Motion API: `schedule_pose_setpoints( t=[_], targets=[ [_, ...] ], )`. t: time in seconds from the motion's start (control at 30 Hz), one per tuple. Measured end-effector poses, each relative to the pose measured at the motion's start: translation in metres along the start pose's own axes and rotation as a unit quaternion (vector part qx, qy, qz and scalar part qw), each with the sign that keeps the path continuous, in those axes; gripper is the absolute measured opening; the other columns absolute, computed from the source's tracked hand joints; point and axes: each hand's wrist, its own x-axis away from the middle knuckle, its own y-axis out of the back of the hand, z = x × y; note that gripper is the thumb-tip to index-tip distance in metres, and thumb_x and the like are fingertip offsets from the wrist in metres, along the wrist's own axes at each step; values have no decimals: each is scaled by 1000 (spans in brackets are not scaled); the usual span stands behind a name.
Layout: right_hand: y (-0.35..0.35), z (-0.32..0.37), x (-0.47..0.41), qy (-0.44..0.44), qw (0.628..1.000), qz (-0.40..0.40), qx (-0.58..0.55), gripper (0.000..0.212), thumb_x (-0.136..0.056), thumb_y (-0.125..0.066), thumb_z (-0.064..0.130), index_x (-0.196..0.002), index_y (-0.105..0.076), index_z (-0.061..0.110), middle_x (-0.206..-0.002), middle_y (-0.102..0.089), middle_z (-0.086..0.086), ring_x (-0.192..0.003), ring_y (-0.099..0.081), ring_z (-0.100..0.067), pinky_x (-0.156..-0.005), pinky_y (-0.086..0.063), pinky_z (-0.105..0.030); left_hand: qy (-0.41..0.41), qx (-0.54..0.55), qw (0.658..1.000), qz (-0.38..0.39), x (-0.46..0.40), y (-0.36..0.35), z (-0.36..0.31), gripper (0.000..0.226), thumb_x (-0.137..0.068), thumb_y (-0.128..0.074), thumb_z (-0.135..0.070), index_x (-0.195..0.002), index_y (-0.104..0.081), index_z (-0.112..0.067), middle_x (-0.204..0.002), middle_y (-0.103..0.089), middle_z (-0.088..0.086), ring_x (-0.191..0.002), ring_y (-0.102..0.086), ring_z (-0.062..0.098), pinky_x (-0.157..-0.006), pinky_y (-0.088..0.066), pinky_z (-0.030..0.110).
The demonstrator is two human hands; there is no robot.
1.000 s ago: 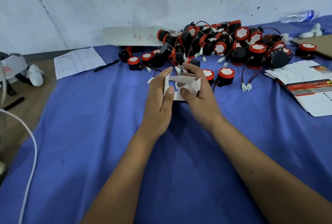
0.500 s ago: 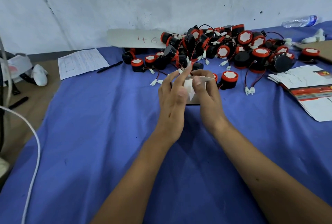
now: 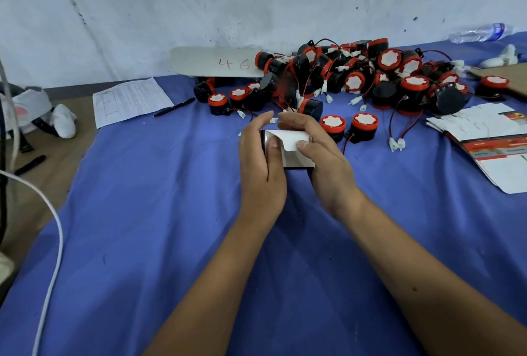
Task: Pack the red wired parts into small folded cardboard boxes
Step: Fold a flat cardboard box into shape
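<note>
Both my hands hold a small white cardboard box (image 3: pixel 291 146) above the blue cloth (image 3: pixel 142 213) in the middle of the view. My left hand (image 3: pixel 261 161) grips its left end, thumb on the top flap. My right hand (image 3: pixel 322 156) grips the right side, thumb pressing the flap's edge and fingers curled over the back. Behind the box lies a pile of red and black wired parts (image 3: pixel 356 81) with white connectors. What is inside the box is hidden.
A stack of flat box blanks (image 3: pixel 484 138) lies at the right. A paper sheet (image 3: pixel 128 100) and a pen (image 3: pixel 174 107) lie at the left, a cardboard strip marked 46 (image 3: pixel 216 64) by the wall, a water bottle (image 3: pixel 479 33) far right. A white cable (image 3: pixel 54 241) hangs at the left edge.
The box's flaps stood open a second ago; now the top flap lies folded down under my thumbs. Both hands turned the box and stayed in the middle of the cloth.
</note>
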Motion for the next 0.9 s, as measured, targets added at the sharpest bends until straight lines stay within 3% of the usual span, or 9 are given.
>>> schedule_pose_setpoints(
  t=[0.1,0.2,0.27,0.4,0.47,0.53,0.67,0.8,0.9],
  targets=[
    [-4,-2,4,15,1000,16,13,43,-99,-45,13,-141,-49,16,-141,-53,-1,-134,-49,-17,-114,-40,-51,11,43,999,-16,-4,5,-2,28,-108,-36,-24,-125,-57,-31,-129,-61,-6,-122,-57,21,-103,-49,49],
    [-7,-1,4,17,999,15,33,42,-107,-45,13,-148,-40,18,-146,-48,1,-138,-45,-14,-115,-41,-47,24,64,998,-5,-5,8,-4,28,-107,-38,-25,-124,-58,-35,-127,-61,-10,-121,-57,20,-99,-51,39],
    [-7,-1,6,24,998,9,62,43,-109,-40,27,-151,-37,19,-150,-43,3,-142,-40,-13,-117,-37,-46,5,52,999,13,-5,8,-6,27,-108,-41,-32,-129,-57,-34,-130,-60,-6,-122,-58,21,-100,-51,36],
    [-9,-2,4,23,992,18,121,55,-104,-34,44,-156,-26,30,-156,-30,14,-150,-21,-5,-124,-22,-38,-2,52,999,-14,-5,7,-7,20,-108,-43,-36,-116,-61,-32,-116,-64,-6,-109,-62,14,-93,-50,28],
    [-10,-2,-1,-7,997,7,71,56,-99,-35,34,-155,-32,28,-152,-39,9,-148,-28,-8,-122,-26,-31,-6,42,999,-19,-4,7,-5,22,-110,-40,-28,-117,-61,-32,-118,-64,-6,-109,-62,13,-93,-50,26],
    [-7,-2,0,14,1000,-3,16,54,-99,-32,10,-150,-43,23,-145,-51,2,-137,-45,-9,-113,-39,-25,-8,41,999,-8,-2,5,-5,26,-110,-38,-23,-121,-60,-29,-121,-63,0,-110,-62,20,-93,-54,38],
    [1,-4,-2,12,997,-1,-70,63,-93,-36,-20,-141,-54,16,-136,-62,-3,-126,-59,-16,-106,-49,-35,-12,51,999,5,-2,3,-3,30,-106,-39,-14,-127,-60,-15,-126,-63,6,-114,-62,26,-95,-54,47],
    [1,-3,-2,27,999,36,-27,53,-97,-42,-15,-133,-62,18,-138,-61,-1,-128,-58,-20,-108,-49,-45,-9,62,998,-15,-4,9,0,28,-106,-43,-12,-132,-52,-15,-132,-59,-2,-120,-59,12,-98,-48,25],
    [1,-2,0,19,998,57,27,50,-96,-40,5,-139,-58,20,-144,-54,3,-134,-49,-13,-113,-42,-36,17,69,997,-16,-7,15,6,24,-110,-45,-11,-133,-48,-10,-135,-56,4,-117,-59,6,-93,-49,21]
  ],
)
